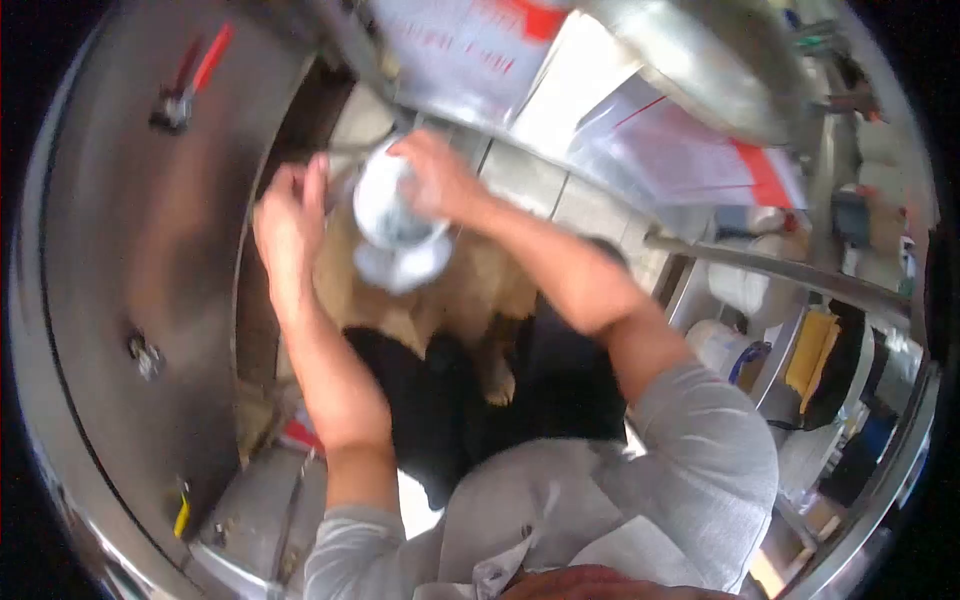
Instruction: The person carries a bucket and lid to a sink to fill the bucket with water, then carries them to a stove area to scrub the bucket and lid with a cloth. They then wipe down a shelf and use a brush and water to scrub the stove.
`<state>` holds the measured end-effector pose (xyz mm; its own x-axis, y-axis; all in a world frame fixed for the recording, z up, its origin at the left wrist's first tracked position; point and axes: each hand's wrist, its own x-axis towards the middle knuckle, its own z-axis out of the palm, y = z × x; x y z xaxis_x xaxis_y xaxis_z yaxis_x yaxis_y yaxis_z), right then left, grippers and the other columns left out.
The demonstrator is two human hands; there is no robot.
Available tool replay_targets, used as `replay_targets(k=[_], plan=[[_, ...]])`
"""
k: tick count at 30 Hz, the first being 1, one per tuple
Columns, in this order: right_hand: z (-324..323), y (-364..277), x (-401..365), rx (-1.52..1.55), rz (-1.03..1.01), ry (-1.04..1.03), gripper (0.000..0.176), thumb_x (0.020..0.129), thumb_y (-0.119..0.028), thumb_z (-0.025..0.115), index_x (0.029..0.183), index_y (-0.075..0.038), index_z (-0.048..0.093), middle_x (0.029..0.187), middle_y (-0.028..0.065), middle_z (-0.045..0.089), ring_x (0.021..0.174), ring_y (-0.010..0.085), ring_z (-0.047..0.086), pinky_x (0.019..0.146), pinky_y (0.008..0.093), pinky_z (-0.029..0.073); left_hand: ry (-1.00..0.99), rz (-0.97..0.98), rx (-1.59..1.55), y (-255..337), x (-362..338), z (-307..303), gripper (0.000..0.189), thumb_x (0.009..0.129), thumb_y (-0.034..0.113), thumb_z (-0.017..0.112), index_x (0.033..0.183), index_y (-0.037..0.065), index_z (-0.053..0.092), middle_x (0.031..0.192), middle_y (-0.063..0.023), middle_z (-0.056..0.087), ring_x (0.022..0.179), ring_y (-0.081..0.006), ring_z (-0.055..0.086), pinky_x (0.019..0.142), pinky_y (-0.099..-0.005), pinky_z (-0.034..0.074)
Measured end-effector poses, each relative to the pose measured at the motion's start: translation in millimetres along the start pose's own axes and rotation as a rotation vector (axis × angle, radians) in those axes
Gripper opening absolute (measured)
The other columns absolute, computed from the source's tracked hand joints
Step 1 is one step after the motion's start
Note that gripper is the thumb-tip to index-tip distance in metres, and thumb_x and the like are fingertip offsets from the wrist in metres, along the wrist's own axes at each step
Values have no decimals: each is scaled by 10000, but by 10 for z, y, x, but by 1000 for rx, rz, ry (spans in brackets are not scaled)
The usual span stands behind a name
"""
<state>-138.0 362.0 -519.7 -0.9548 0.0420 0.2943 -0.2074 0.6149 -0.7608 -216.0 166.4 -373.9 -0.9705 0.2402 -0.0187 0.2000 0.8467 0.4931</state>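
Observation:
A round white item (380, 200), blurred, is gripped at its right side by my right hand (435, 178), whose fingers bend over its upper edge. Just below it is a second pale round shape (405, 265), low over brown cardboard-like material (345, 285). My left hand (290, 210) is raised to the left of the white item, apart from it, with its thumb and fingers pointing up. Whether anything small sits between those fingers cannot be made out.
A metal panel with a red-handled valve (205, 68) and a yellow-handled one (182, 510) stands at left. Plastic-covered papers (460, 50) and a large metal bowl (710, 60) are above. Shelves with containers (715, 345) are at right, tiled floor (525, 175) below.

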Motion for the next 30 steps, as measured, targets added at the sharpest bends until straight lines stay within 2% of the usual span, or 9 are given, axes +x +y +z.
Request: replay_targets(k=[2, 5, 10, 13, 14, 17, 19, 23, 30], plan=[[-267, -344, 6, 138, -226, 168, 660, 802, -254, 761, 1376, -41, 515, 1368, 206, 524, 1296, 399, 495, 1104, 497, 391, -22, 223, 14, 104, -51, 57, 442, 974, 457, 647, 917, 20, 685, 791, -201, 707, 728, -350, 694, 691, -434, 525], [-353, -286, -193, 112, 70, -100, 259, 886, -268, 717, 1050, -69, 698, 1030, 175, 687, 1009, 372, 648, 872, 464, 518, 19, 380, -34, 390, -138, 199, 380, 935, 427, 680, 872, 53, 702, 677, -223, 646, 672, -421, 669, 642, -494, 515], [-1136, -551, -660, -53, 198, 71, 274, 902, -306, 718, 994, -52, 673, 926, 188, 688, 872, 375, 666, 770, 469, 516, 88, 451, -539, -47, 236, 664, 127, 972, 132, 631, 992, 27, 700, 739, -73, 642, 687, -153, 576, 655, -324, 492], [-1335, -490, -996, 18, 409, 226, 298, 905, -332, 714, 975, -46, 669, 903, 198, 687, 833, 381, 666, 753, 461, 514, -697, 372, 132, -736, 552, 1808, 408, 852, 306, 734, 1205, 102, 732, 1126, -161, 750, 1116, -372, 686, 984, -444, 520], [-1327, -400, -1025, 5, 407, 243, 299, 905, -337, 710, 971, -48, 671, 898, 199, 687, 830, 381, 667, 753, 458, 514, -735, 664, 289, -963, 567, 2275, 619, 772, 367, 818, 1326, 138, 662, 1289, -243, 660, 1294, -398, 577, 1093, -480, 458], [-1297, -332, -1088, -18, 509, 95, 280, 899, -337, 697, 958, -64, 682, 892, 203, 689, 848, 392, 668, 770, 473, 514, -882, 391, 671, -700, 256, 2640, 1014, 692, 367, 852, 1575, 290, 361, 1573, -167, 448, 1432, -429, 431, 1181, -463, 385], [-1301, -312, -1123, -170, 489, 90, 265, 892, -319, 694, 970, -67, 684, 913, 213, 693, 879, 416, 668, 784, 497, 513, -748, 430, 597, -883, 204, 2878, 776, 715, 242, 773, 1450, 127, 552, 1354, -226, 637, 1283, -399, 592, 1090, -483, 457], [-1327, -327, -1182, -229, 535, 111, 265, 886, -306, 687, 968, -54, 681, 937, 228, 693, 923, 439, 663, 806, 521, 514, -762, 594, 627, -778, 383, 2829, 354, 763, 177, 688, 1089, 65, 769, 1162, -190, 730, 1093, -371, 698, 969, -467, 541], [-1461, -352, -1089, -299, 618, -17, 274, 911, -285, 633, 1086, -83, 697, 1055, 222, 704, 1010, 439, 659, 881, 520, 516, -555, 334, 511, -328, 264, 1859, 272, 904, 140, 594, 1115, 112, 762, 1196, -169, 724, 1142, -353, 685, 951, -467, 559]])
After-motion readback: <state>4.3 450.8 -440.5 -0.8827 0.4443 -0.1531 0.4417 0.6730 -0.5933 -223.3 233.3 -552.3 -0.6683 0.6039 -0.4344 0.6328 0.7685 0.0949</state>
